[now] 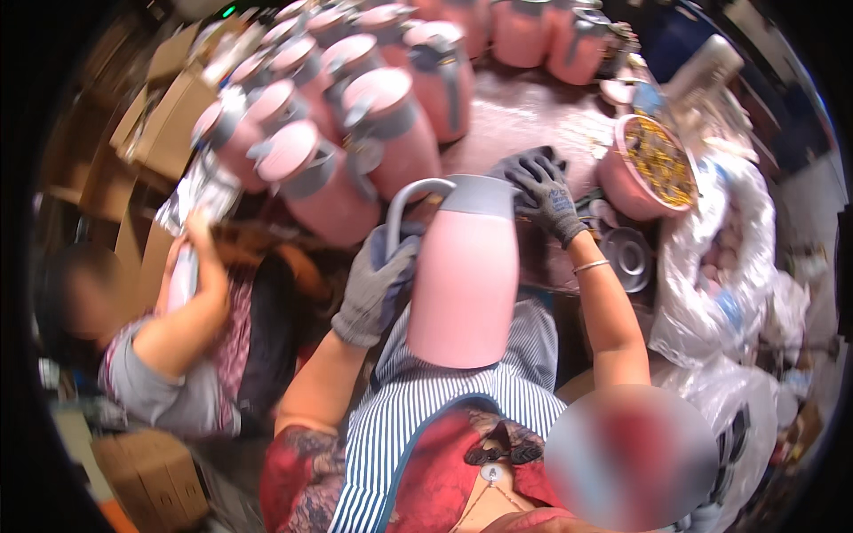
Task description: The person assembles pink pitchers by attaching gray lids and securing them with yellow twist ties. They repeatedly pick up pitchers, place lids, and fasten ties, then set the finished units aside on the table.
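Observation:
A pink jug (462,284) with a grey collar and grey handle is tilted across my lap, its base toward me. My left hand (378,284), in a grey glove, is closed round the handle. My right hand (544,194), also gloved, is beside the jug's grey rim at the spout side, its fingers stretched out over the table's edge. Whether it touches the rim is hard to tell. The jug's mouth faces away from me, so its inside is hidden.
Several finished-looking pink jugs with lids (320,182) stand on the table (524,115) ahead and left. To the right are a pink tub (635,178) of small brass-coloured parts, a round metallic disc (625,259) and a plastic bag (711,275). A co-worker (182,355) sits at left near cardboard boxes (169,124).

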